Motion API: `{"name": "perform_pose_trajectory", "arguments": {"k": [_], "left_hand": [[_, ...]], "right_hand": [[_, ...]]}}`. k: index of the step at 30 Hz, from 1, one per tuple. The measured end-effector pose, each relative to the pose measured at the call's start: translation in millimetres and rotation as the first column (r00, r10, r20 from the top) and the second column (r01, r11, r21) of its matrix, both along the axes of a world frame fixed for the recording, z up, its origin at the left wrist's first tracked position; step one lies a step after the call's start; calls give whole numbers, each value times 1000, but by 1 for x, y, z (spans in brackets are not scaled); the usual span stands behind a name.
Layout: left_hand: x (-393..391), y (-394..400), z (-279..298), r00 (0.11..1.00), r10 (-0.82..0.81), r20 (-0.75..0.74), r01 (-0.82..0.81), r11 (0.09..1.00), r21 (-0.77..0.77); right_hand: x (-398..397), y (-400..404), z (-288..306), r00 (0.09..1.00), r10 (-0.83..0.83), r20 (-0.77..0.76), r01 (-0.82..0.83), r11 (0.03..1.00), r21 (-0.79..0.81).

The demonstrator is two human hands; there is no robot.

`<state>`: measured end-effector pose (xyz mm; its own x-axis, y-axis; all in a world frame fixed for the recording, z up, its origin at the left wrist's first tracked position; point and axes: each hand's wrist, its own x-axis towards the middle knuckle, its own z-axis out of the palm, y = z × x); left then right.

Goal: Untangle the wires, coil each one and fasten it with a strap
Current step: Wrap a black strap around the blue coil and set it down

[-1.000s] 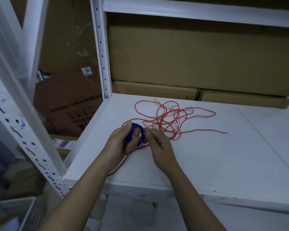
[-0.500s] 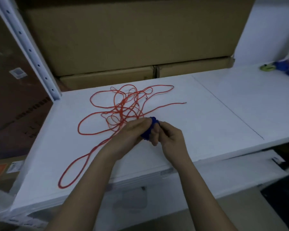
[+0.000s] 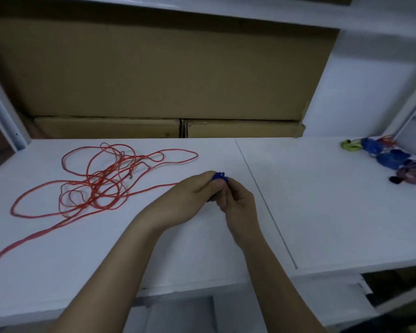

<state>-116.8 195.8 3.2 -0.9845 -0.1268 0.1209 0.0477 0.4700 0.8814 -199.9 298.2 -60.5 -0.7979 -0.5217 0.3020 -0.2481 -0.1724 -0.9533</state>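
Both hands meet over the middle of the white shelf [image 3: 322, 212], just left of the seam between its two panels, and between them sits a small blue coil [image 3: 219, 176], mostly hidden, only its top showing above the knuckles. The left hand [image 3: 192, 195] has its fingers curled round the coil; the right hand [image 3: 238, 203] pinches at its near side, fingers bent in, both grips closed on it. I judge this to be the fastening step: the blue wire looks wound already and the strap, which I cannot make out, is probably being closed round it. Next would be to finish that wrap snugly and set the bundle down, likely with the finished bundles [image 3: 392, 159] lying at the far right of the shelf, then turn to the red wire [image 3: 101, 186], which sprawls loose and tangled on the left, one strand running off toward the near left edge and another reaching close to the left hand. Compared with half a second ago, the hands hold the coil much the same way, but the view has swung right, so the red tangle sits further left and the pile on the right shows more fully. Cardboard boxes [image 3: 154, 75] fill the back.
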Motion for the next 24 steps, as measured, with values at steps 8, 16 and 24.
{"name": "perform_pose_trajectory", "arguments": {"k": [8, 16, 24], "left_hand": [[-42, 11, 7, 987, 76, 139, -34, 960, -277], [-99, 102, -15, 997, 71, -3, -69, 963, -261], [-215, 219, -24, 988, 140, -58, -147, 980, -137]], "right_hand": [[-43, 39, 3, 929, -142, -343, 187, 977, 101], [-97, 125, 14, 801, -92, -591, 376, 847, 377], [-231, 230, 14, 686, 50, -726, 272, 908, 319]]}}
